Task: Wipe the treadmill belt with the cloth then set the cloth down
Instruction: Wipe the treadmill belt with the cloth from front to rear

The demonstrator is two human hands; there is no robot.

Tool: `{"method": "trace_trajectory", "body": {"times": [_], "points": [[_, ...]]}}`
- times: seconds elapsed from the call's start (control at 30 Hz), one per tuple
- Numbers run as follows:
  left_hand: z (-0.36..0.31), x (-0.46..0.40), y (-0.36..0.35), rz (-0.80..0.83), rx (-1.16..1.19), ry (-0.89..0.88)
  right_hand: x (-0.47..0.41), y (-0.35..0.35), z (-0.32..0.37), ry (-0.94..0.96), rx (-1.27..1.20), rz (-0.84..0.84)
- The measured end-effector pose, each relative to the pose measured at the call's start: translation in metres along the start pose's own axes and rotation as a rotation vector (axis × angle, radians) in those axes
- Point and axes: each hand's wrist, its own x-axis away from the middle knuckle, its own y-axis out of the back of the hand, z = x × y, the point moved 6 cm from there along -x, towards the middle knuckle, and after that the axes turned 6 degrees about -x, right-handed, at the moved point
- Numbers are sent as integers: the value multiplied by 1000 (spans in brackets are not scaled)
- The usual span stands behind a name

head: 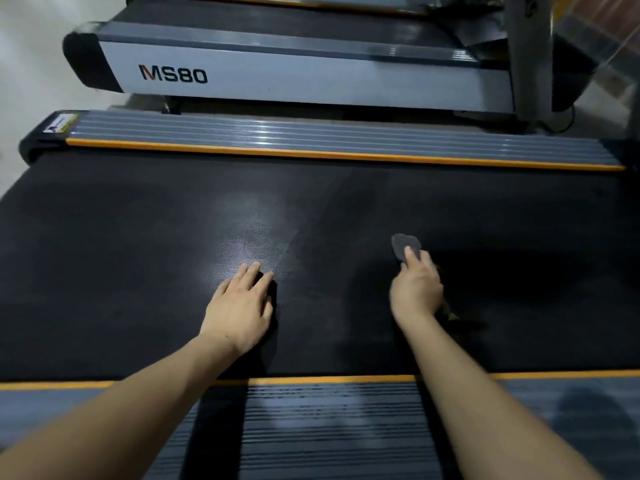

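Note:
The black treadmill belt (138, 237) runs across the middle of the head view, between two ribbed grey side rails with orange edges. My right hand (417, 289) is closed on a small dark grey cloth (403, 245), which sticks out past my fingers and rests against the belt right of centre. My left hand (242, 306) lies flat on the belt, palm down, fingers together and holding nothing, left of the cloth. A pale sheen shows on the belt just beyond my left hand.
The near side rail (329, 427) lies under my forearms. The far side rail (311, 140) borders the belt. Beyond it stands a second treadmill (277, 74) marked MS80, with a metal upright (530, 46) at the top right. Pale floor (27, 64) shows at the left.

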Motion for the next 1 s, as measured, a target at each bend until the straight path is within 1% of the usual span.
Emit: {"method": "trace_trajectory", "body": {"times": [0.03,0.07,0.1,0.17,0.23,0.27,0.33,0.43,0.47,0.53,0.6,0.63,0.73,0.8,0.83,0.87,0.9,1.0], "points": [[1,2,1,-1,5,2,11,-9,24,21,-17,7],[2,3,2,6,9,7,27,-21,54,101,-44,27],[3,5,1,13,11,12,46,-34,85,208,-86,65],[3,10,1,8,11,25,84,-54,127,432,-190,202],[2,13,0,0,19,20,91,-52,127,545,-283,296],[1,13,0,-8,19,19,83,-45,114,566,-266,306],[-1,14,-1,-12,27,18,60,-26,66,510,-154,265],[-5,17,-1,-8,49,20,25,16,-9,253,-73,150],[-6,18,0,-15,45,7,21,22,-22,173,-48,144],[-9,18,7,-54,25,-28,25,19,-17,77,-7,122],[-9,18,18,-98,29,-28,40,3,15,95,-62,129],[-8,17,21,-103,32,-19,52,-9,38,155,-121,174],[0,18,19,-78,44,37,104,-35,107,460,-230,371],[5,20,15,-57,54,58,118,-31,119,579,-290,419],[6,21,13,-45,57,63,112,-26,109,607,-290,409],[7,23,11,-36,55,65,102,-21,90,594,-261,390],[8,25,9,-29,47,63,87,-12,65,539,-226,349],[10,31,5,-8,17,55,46,25,-14,221,-157,211]]}}
